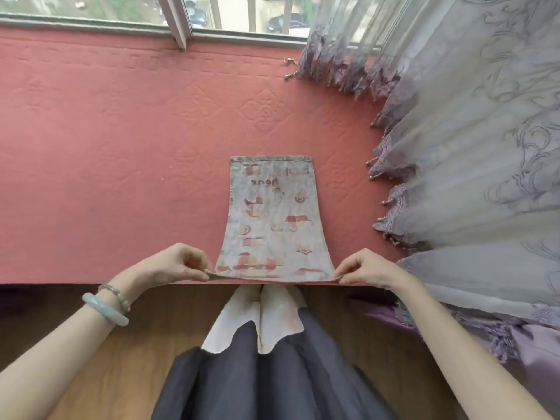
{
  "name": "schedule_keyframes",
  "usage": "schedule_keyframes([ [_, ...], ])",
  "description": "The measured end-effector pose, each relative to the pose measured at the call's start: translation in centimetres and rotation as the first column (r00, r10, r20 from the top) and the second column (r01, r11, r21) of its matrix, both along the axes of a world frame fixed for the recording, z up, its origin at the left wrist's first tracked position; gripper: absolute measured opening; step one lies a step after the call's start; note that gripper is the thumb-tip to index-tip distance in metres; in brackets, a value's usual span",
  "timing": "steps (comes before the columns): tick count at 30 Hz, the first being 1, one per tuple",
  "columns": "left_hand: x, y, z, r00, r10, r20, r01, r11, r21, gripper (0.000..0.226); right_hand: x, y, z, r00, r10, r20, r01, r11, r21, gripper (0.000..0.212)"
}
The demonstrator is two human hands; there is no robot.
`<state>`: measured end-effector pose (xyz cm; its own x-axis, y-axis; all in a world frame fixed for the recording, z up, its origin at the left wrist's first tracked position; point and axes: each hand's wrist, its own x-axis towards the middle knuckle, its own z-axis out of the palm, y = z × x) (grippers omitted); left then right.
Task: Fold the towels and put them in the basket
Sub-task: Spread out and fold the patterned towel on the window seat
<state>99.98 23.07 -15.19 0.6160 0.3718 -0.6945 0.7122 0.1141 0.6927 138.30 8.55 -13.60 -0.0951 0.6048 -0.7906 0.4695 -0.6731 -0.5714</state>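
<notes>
A pale grey towel (pixel 272 219) with faded red and orange prints lies flat on the red quilted surface (pixel 121 165), its long side running away from me. My left hand (pixel 178 263) pinches the towel's near left corner at the surface's front edge. My right hand (pixel 365 268) pinches the near right corner. The near edge is lifted slightly between the two hands. No basket is in view.
A sheer grey-lilac curtain (pixel 472 165) with beaded trim hangs over the right side of the surface. A window frame (pixel 181 25) runs along the far edge. Below the front edge are the wooden floor (pixel 121 374), my dark skirt and my feet.
</notes>
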Motion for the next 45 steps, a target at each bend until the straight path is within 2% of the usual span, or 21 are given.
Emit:
schedule_keyframes([
  [3, 0.7, 0.3, -1.8, 0.998, 0.058, -0.013, -0.058, 0.998, 0.019, 0.019, 0.2, 1.0, -1.6, 0.997, -0.056, 0.057, 0.054, 0.998, 0.041, 0.021],
  [6, 1.8, 1.5, -3.5, 0.982, 0.187, -0.002, -0.185, 0.975, 0.119, 0.016, 0.5, 3.2, -4.0, 0.983, -0.131, 0.128, 0.111, 0.982, 0.152, 0.018],
  [12, 4.6, 6.9, -7.9, 0.916, 0.399, 0.039, -0.396, 0.885, 0.245, 0.014, 2.1, 9.5, -9.2, 0.945, -0.28, 0.17, 0.217, 0.924, 0.314, 0.018],
  [16, 6.9, 11.0, -10.4, 0.871, 0.48, 0.109, -0.489, 0.821, 0.296, 0.016, 3.5, 14.3, -11.8, 0.93, -0.299, 0.212, 0.195, 0.893, 0.404, 0.018],
  [20, 8.5, 15.2, -13.0, 0.858, 0.499, 0.125, -0.506, 0.778, 0.373, 0.008, 4.9, 19.1, -14.2, 0.91, -0.327, 0.257, 0.171, 0.857, 0.485, 0.015],
  [25, 10.5, 19.5, -16.7, 0.824, 0.557, 0.099, -0.54, 0.723, 0.431, 0.006, 5.9, 23.3, -17.5, 0.823, -0.494, 0.281, 0.324, 0.814, 0.482, 0.024],
  [29, 11.7, 21.5, -19.3, 0.803, 0.594, 0.044, -0.543, 0.7, 0.464, 0.007, 6.0, 25.1, -19.9, 0.77, -0.543, 0.336, 0.354, 0.801, 0.484, 0.012],
  [35, 12.5, 21.8, -21.0, 0.77, 0.638, -0.009, -0.531, 0.649, 0.545, 0.011, 5.8, 26.4, -21.5, 0.736, -0.513, 0.442, 0.28, 0.825, 0.491, 0.01],
  [39, 12.8, 21.2, -21.0, 0.747, 0.665, 0.01, -0.532, 0.588, 0.609, 0.017, 5.8, 26.5, -21.9, 0.741, -0.491, 0.458, 0.235, 0.829, 0.508, 0.012],
  [43, 12.5, 19.7, -20.6, 0.825, 0.561, 0.061, -0.427, 0.55, 0.718, 0.039, 5.8, 24.9, -21.7, 0.771, -0.427, 0.473, 0.129, 0.831, 0.541, 0.04],
  [45, 12.0, 17.8, -19.9, 0.899, 0.429, 0.084, -0.338, 0.563, 0.754, 0.041, 5.2, 23.2, -20.8, 0.803, -0.379, 0.46, 0.068, 0.825, 0.561, 0.043],
])
